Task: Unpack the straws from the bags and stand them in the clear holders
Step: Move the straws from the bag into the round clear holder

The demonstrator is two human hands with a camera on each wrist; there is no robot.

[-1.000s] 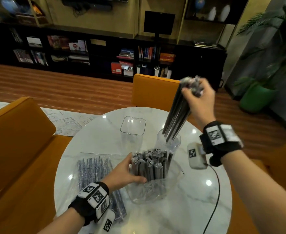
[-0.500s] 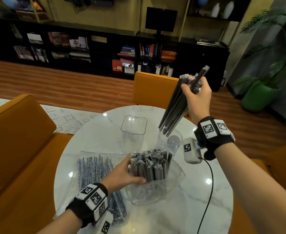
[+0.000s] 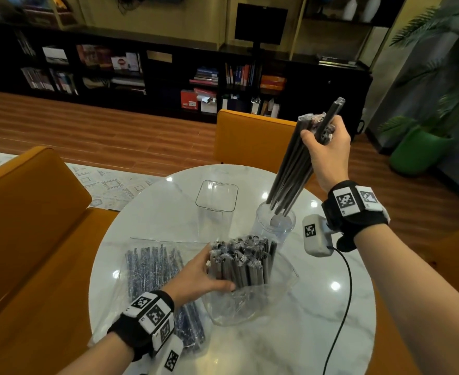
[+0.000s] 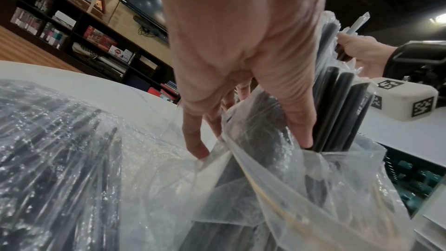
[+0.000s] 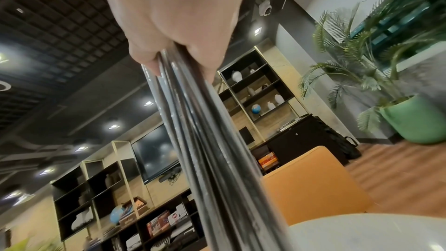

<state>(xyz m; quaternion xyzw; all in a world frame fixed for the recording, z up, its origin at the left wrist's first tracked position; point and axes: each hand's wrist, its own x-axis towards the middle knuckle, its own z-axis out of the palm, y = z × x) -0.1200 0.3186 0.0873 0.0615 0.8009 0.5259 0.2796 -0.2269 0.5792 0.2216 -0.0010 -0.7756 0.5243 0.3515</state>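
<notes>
My right hand (image 3: 324, 147) grips a handful of black wrapped straws (image 3: 293, 171) near their top ends, tilted, their lower ends just above the mouth of the round clear holder (image 3: 275, 221). One straw sticks up higher than the others. The right wrist view shows this handful of straws (image 5: 205, 140) running away from the palm. My left hand (image 3: 198, 274) holds the upright bundle of straws (image 3: 246, 262) in the opened clear bag (image 3: 250, 304), thumb on the straws (image 4: 337, 114). A square clear holder (image 3: 216, 203) stands empty behind it.
A second clear bag of straws (image 3: 155, 269) lies flat at the table's left under my left wrist. The round white marble table (image 3: 304, 320) has orange chairs (image 3: 252, 136) around it. A black cable (image 3: 343, 293) trails across the right side.
My right hand has lifted the handful of straws up and out of the round holder, so their lower ends now hang just above its mouth. The left hand has stayed on the bundle.
</notes>
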